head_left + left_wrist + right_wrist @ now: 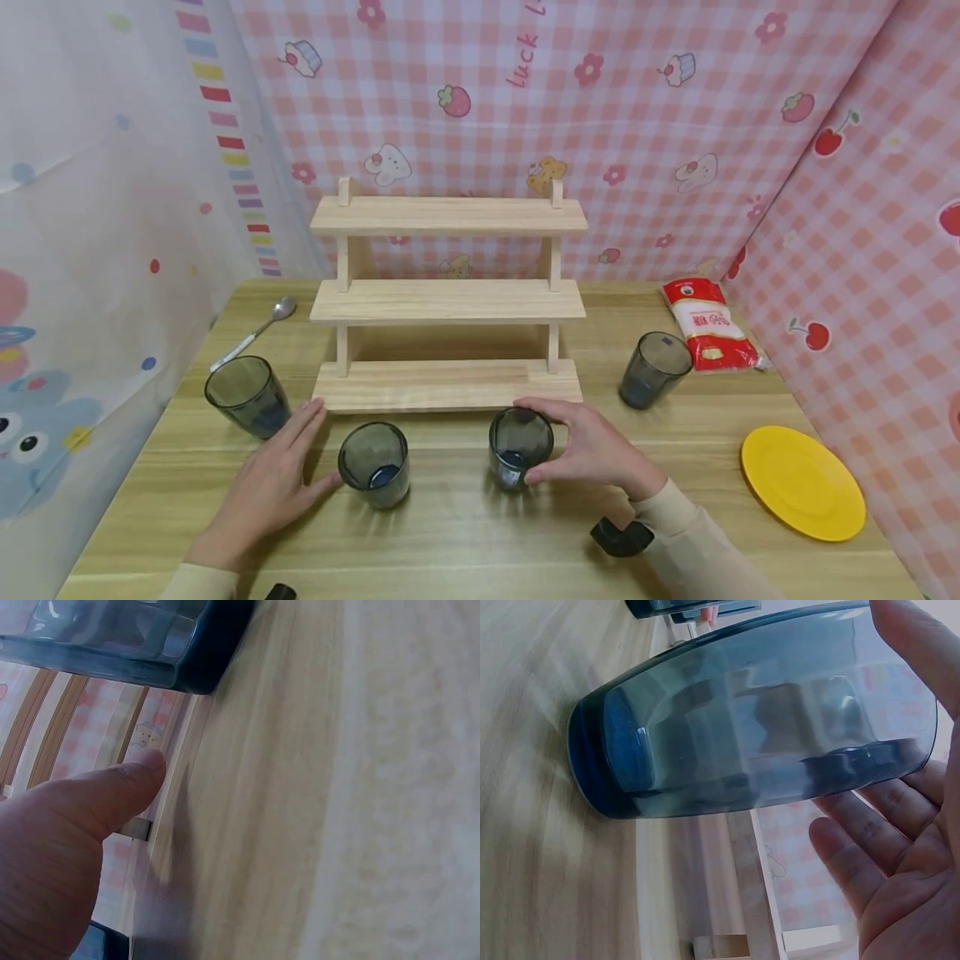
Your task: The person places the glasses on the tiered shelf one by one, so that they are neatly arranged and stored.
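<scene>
My right hand holds a smoky grey drinking glass by its side, thumb toward me and fingers behind. In the right wrist view this glass looks upright, its base at or just above the wood; I cannot tell which. My left hand lies by the table with fingers stretched toward the shelf. It is between a second glass and a third glass. The thumb points toward the second glass, with a gap between them in the left wrist view.
A three-tier wooden shelf stands at the back centre. Another grey glass is right of it, beside a red-and-white packet. A yellow plate lies at the right, a spoon at the left. Patterned cloth hangs around the table.
</scene>
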The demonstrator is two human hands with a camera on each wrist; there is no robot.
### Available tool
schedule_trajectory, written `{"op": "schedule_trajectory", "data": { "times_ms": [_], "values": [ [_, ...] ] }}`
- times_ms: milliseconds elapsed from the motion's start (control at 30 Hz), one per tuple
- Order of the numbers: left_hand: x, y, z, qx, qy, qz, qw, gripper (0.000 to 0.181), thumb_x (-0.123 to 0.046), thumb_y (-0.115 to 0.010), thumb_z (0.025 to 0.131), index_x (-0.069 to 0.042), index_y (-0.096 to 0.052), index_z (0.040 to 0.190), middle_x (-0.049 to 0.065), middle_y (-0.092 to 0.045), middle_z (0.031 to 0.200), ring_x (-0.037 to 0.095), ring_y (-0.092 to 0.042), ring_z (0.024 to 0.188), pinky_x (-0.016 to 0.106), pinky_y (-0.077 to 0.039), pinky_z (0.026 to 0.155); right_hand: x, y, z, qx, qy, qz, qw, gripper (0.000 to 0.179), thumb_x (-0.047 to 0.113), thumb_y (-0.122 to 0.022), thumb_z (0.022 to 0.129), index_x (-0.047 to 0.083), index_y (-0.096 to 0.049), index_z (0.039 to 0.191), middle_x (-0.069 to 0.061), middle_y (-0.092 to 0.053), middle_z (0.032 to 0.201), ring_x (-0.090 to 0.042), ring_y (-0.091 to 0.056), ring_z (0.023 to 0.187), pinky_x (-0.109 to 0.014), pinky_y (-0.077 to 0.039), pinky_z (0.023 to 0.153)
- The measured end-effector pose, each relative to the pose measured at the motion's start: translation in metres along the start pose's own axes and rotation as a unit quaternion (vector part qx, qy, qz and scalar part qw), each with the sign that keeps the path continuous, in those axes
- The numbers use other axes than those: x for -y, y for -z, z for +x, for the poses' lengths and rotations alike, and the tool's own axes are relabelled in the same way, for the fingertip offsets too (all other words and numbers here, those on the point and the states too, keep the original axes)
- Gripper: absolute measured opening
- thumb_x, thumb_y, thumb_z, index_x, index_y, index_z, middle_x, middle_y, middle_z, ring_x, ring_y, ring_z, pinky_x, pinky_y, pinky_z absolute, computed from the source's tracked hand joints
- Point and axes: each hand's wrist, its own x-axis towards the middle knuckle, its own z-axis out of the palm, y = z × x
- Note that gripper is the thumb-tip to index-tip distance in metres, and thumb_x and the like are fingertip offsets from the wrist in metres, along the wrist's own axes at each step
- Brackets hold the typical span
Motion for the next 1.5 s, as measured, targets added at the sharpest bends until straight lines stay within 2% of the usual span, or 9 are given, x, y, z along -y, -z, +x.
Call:
{"op": "schedule_trajectory", "data": {
  "times_ms": [300, 400, 567, 667, 800, 967, 1100, 1300, 1500],
  "values": [
    [-0.001, 0.0, 0.0, -0.011, -0.01, 0.001, 0.9999, 0.101, -0.045, -0.081, 0.068, 0.001, -0.036, 0.146, 0.013, -0.031, 0.154, 0.039, -0.037, 0.134, 0.055, -0.04, 0.102, 0.002, -0.001, 0.002, -0.013, -0.017, -0.002, 0.9998, 0.086, 0.037, -0.092, 0.058, 0.01, -0.058, 0.132, 0.003, -0.061, 0.129, -0.017, -0.054, 0.121, -0.04, -0.044, 0.102],
    [-0.001, -0.001, 0.0, -0.017, -0.013, 0.002, 0.9998, 0.101, -0.045, -0.081, 0.068, 0.001, -0.036, 0.146, 0.014, -0.031, 0.154, 0.039, -0.038, 0.134, 0.055, -0.04, 0.102, 0.007, 0.002, 0.003, -0.019, -0.02, -0.004, 0.9996, 0.084, 0.037, -0.092, 0.058, 0.013, -0.059, 0.131, 0.005, -0.062, 0.127, -0.015, -0.055, 0.12, -0.039, -0.044, 0.102],
    [0.0, -0.002, -0.001, -0.024, -0.016, 0.003, 0.9996, 0.101, -0.043, -0.082, 0.067, 0.002, -0.037, 0.146, 0.014, -0.032, 0.153, 0.039, -0.038, 0.134, 0.054, -0.039, 0.102, 0.012, 0.012, 0.008, -0.031, 0.005, 0.004, 0.9995, 0.081, 0.039, -0.092, 0.059, 0.018, -0.06, 0.13, 0.007, -0.063, 0.124, -0.014, -0.057, 0.117, -0.036, -0.046, 0.099],
    [-0.001, -0.001, -0.001, -0.02, -0.012, 0.002, 0.9997, 0.101, -0.043, -0.082, 0.068, 0.001, -0.037, 0.146, 0.014, -0.031, 0.154, 0.039, -0.037, 0.134, 0.055, -0.039, 0.102, 0.017, 0.019, 0.014, -0.034, 0.021, 0.006, 0.9992, 0.081, 0.031, -0.093, 0.058, 0.014, -0.06, 0.13, 0.003, -0.065, 0.122, -0.017, -0.058, 0.115, -0.038, -0.048, 0.097],
    [-0.002, 0.0, -0.001, -0.017, -0.01, 0.001, 0.9998, 0.101, -0.044, -0.082, 0.068, 0.002, -0.036, 0.146, 0.014, -0.031, 0.154, 0.039, -0.037, 0.134, 0.055, -0.039, 0.102, 0.026, 0.029, 0.021, -0.036, 0.033, 0.003, 0.9988, 0.079, 0.033, -0.092, 0.061, 0.018, -0.059, 0.131, 0.006, -0.066, 0.119, -0.015, -0.059, 0.114, -0.041, -0.049, 0.095],
    [-0.001, 0.0, -0.001, -0.016, -0.009, 0.002, 0.9998, 0.101, -0.045, -0.081, 0.069, 0.001, -0.036, 0.146, 0.013, -0.029, 0.155, 0.039, -0.037, 0.134, 0.055, -0.039, 0.103, 0.041, 0.044, 0.033, -0.027, 0.027, -0.002, 0.9993, 0.077, 0.037, -0.09, 0.064, 0.02, -0.058, 0.132, 0.009, -0.065, 0.117, -0.013, -0.058, 0.114, -0.043, -0.048, 0.096],
    [-0.001, -0.001, -0.002, -0.014, -0.008, 0.002, 0.9999, 0.101, -0.046, -0.081, 0.07, 0.001, -0.035, 0.147, 0.013, -0.029, 0.155, 0.039, -0.036, 0.135, 0.055, -0.039, 0.103, 0.054, 0.055, 0.047, -0.028, 0.039, -0.004, 0.9988, 0.079, 0.031, -0.092, 0.062, 0.014, -0.059, 0.131, 0.005, -0.066, 0.116, -0.014, -0.059, 0.112, -0.042, -0.047, 0.096],
    [0.0, -0.002, -0.002, -0.021, -0.013, 0.001, 0.9997, 0.101, -0.044, -0.082, 0.069, 0.002, -0.036, 0.146, 0.013, -0.03, 0.154, 0.039, -0.036, 0.135, 0.055, -0.038, 0.103, 0.069, 0.069, 0.07, -0.056, 0.081, 0.01, 0.9951, 0.079, 0.014, -0.093, 0.058, 0.004, -0.06, 0.129, -0.007, -0.068, 0.115, -0.02, -0.063, 0.107, -0.043, -0.049, 0.094],
    [0.0, -0.002, -0.001, -0.026, -0.017, -0.001, 0.9995, 0.099, -0.044, -0.081, 0.07, 0.002, -0.036, 0.146, 0.013, -0.031, 0.154, 0.038, -0.037, 0.135, 0.054, -0.038, 0.103, 0.075, 0.076, 0.093, -0.087, 0.11, 0.039, 0.9893, 0.079, 0.015, -0.091, 0.064, 0.009, -0.056, 0.135, -0.005, -0.066, 0.12, -0.018, -0.062, 0.107, -0.035, -0.052, 0.092]
  ]
}}
